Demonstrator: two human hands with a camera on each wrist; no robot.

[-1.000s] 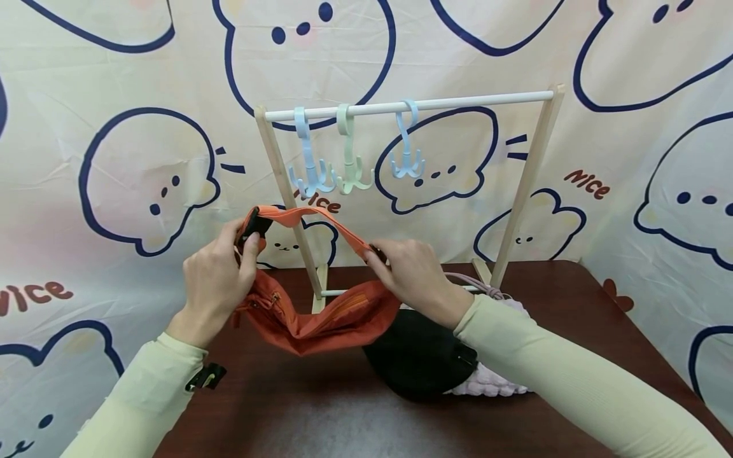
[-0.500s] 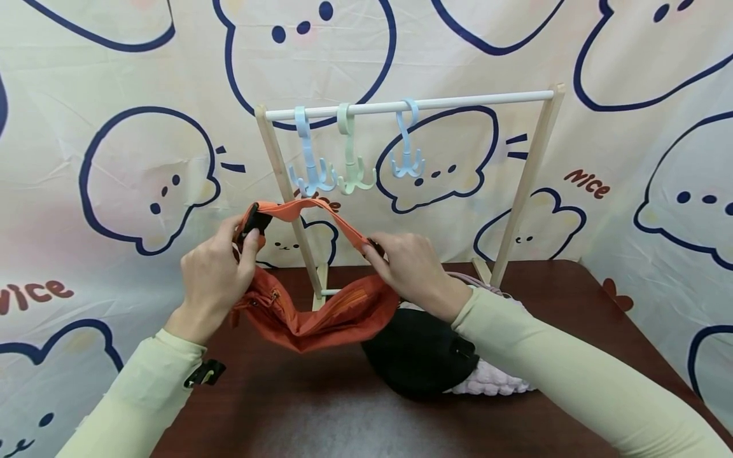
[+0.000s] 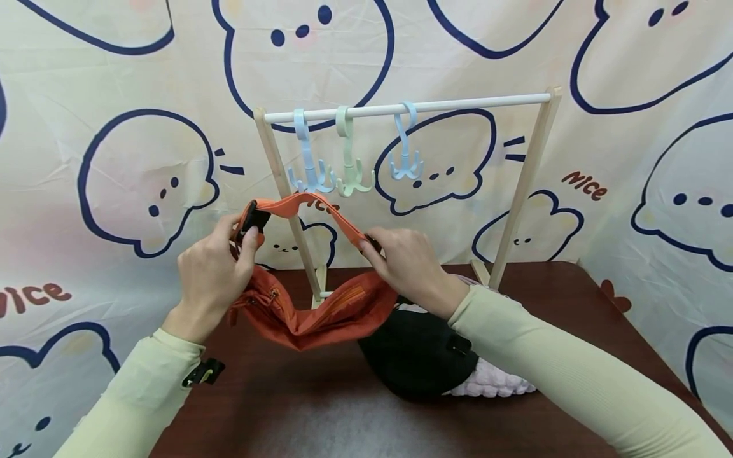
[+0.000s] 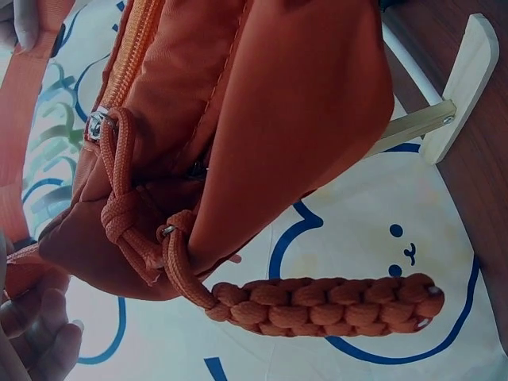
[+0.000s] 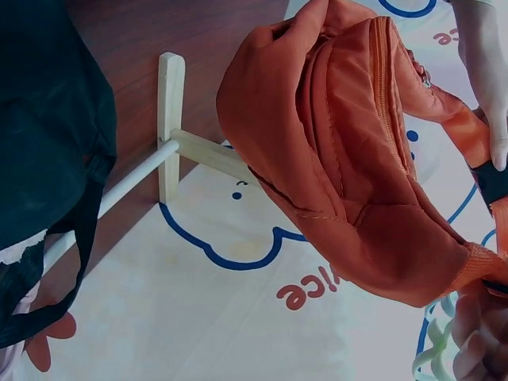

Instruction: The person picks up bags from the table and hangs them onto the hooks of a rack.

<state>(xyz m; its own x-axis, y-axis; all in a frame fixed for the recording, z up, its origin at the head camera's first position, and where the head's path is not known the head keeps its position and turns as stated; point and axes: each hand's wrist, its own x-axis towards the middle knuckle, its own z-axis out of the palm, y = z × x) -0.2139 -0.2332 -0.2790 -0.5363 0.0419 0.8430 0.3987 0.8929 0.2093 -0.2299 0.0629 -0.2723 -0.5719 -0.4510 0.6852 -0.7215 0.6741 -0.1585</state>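
Observation:
An orange waist bag (image 3: 321, 318) hangs in the air between both hands, its strap (image 3: 286, 205) arching above it. My left hand (image 3: 214, 273) grips the strap at a black buckle (image 3: 254, 217). With thumb and fingers, my right hand (image 3: 409, 267) pinches the strap's other side by a dark slider. In the left wrist view a braided cord pull (image 4: 325, 305) dangles from the zipper end. Just beyond the strap, two blue hooks (image 3: 405, 165) and one green hook (image 3: 350, 178) hang from the rack's white rail (image 3: 458, 103).
The wooden rack (image 3: 523, 191) stands at the back of the dark red table (image 3: 275, 407). A black bag (image 3: 418, 356) lies on the table below my right forearm, against a fluffy pale lilac item (image 3: 495, 380). A printed cloth (image 3: 143, 83) covers the walls.
Both hands have risen slightly, lifting the orange waist bag and its strap a little toward the hooks. The grip on each side stays the same.

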